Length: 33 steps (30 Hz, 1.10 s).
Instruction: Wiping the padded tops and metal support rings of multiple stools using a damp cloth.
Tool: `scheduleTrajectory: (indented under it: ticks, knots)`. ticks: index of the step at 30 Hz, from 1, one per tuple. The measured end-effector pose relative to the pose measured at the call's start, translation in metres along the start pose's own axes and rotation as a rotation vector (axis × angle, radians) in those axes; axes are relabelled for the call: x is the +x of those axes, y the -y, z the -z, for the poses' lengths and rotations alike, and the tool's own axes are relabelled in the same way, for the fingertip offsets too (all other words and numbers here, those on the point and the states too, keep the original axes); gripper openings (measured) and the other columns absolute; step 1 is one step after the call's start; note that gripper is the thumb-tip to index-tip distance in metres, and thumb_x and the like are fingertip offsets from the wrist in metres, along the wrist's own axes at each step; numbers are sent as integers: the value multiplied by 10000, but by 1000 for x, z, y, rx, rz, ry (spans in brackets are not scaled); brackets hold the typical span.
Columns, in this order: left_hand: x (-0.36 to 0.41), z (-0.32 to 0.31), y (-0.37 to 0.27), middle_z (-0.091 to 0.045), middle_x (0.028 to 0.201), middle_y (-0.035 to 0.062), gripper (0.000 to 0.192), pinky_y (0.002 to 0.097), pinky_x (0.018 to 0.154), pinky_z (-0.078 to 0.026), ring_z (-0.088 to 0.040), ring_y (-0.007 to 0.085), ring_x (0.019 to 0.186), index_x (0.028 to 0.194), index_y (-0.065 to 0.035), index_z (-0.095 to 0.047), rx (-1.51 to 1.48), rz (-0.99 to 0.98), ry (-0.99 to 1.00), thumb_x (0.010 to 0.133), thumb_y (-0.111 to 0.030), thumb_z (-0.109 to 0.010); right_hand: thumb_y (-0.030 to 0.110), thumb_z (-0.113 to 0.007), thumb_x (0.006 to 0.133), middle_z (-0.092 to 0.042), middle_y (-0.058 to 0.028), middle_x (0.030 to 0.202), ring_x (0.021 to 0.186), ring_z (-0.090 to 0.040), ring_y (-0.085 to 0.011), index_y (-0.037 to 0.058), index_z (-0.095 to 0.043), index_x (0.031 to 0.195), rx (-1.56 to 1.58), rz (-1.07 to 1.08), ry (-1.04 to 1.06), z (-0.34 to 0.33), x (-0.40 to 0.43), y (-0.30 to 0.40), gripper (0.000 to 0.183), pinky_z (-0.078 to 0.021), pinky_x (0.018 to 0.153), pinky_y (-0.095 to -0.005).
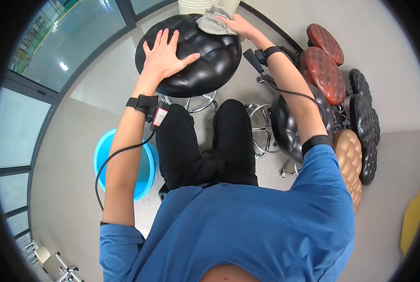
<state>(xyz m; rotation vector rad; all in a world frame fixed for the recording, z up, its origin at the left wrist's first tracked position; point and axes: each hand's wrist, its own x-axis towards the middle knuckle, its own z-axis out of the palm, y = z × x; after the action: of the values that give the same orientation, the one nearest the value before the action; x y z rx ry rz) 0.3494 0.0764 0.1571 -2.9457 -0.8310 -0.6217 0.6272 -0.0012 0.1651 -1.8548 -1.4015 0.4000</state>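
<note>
A round black tufted stool seat (210,67) on a chrome wheeled base (201,105) stands in front of my knees. My left hand (164,58) lies palm down on the left part of the seat, its fingers spread and holding nothing. At the seat's far right edge, my right hand (237,25) grips a grey cloth (215,22), which lies partly over the rim. Both wrists wear black straps with cabled devices.
Left of my legs stands a light blue bucket (148,176). Stacked cream containers (198,6) are beyond the seat. To the right crowd more tufted stools: black (287,123), red-brown (322,74) and tan (349,158). A glazed partition (23,130) curves along the left.
</note>
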Motion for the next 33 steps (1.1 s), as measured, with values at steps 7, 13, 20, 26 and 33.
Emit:
scheduleTrajectory:
  ticks: [7,13,20,26,33]
  knots:
    - [4,3,-5,-317,1476,155,970,595,1084,-176,-275,276,1383,1414,-115,-369,45,-18,-32,705,-759,-521,516,-464,922,-628,-125,1121,1009,-575,-160,-92,-587,1149,831,-209,-364,-41,-53,-60,661,-427,903,-278]
    - [8,-6,0,-344,1461,152,945,600,1079,-197,-301,277,1371,1404,-108,-380,96,-47,-94,726,-757,-491,495,-423,955,-667,-128,1027,959,-607,-174,-86,-611,1083,787,-240,-691,-88,-120,-22,624,-440,884,-315]
    - [9,17,-5,-444,1388,80,572,467,1047,-297,-401,266,1280,1297,-181,-544,0,-267,-71,839,-523,-551,259,-389,987,-298,-285,1418,1300,-340,-375,-102,-313,1355,329,-26,-906,-132,-177,44,520,-256,1076,-394]
    - [11,16,14,-422,1411,-4,443,525,1072,-237,-322,250,1340,1306,-241,-539,-75,-387,57,893,-398,-520,150,-559,885,-275,-264,1431,1332,-259,-435,-102,-381,1294,106,202,-914,-138,-189,78,512,-193,1099,-482]
    - [9,28,13,-342,1475,-40,455,676,1072,-110,-223,212,1404,1339,-249,-498,-162,-265,301,888,-189,-481,145,-617,832,-498,-161,1276,1208,-441,-384,-20,-552,1134,-128,359,-858,-92,-146,84,350,-348,1000,-455]
